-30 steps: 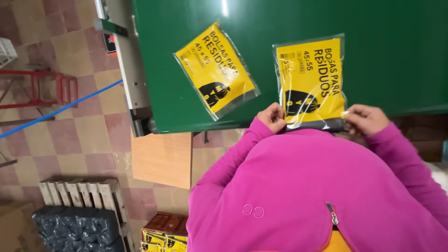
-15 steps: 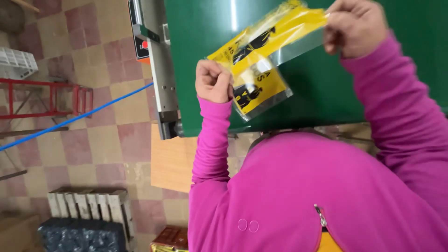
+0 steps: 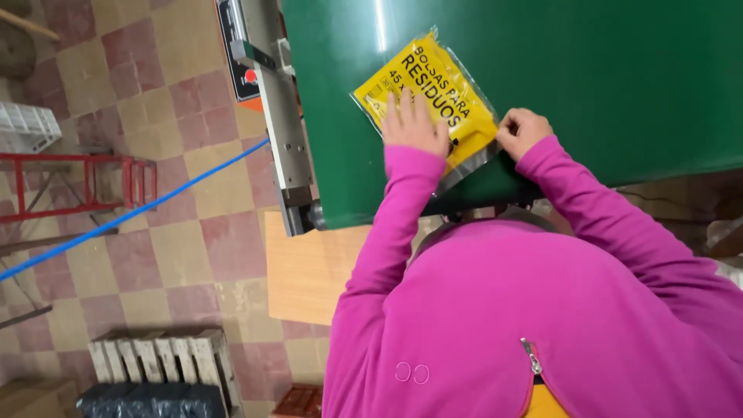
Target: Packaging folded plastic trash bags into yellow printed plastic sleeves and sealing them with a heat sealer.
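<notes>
Worn checkered tile floor [image 3: 155, 101], a red metal frame [image 3: 93, 186], a wooden board [image 3: 306, 271], a blue cable [image 3: 131, 213].

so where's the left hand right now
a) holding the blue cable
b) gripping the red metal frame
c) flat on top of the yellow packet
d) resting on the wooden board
c: the left hand lies palm down, fingers spread, on the yellow packet, which rests on the green surface, while the right hand pinches the packet's lower clear edge.
</notes>
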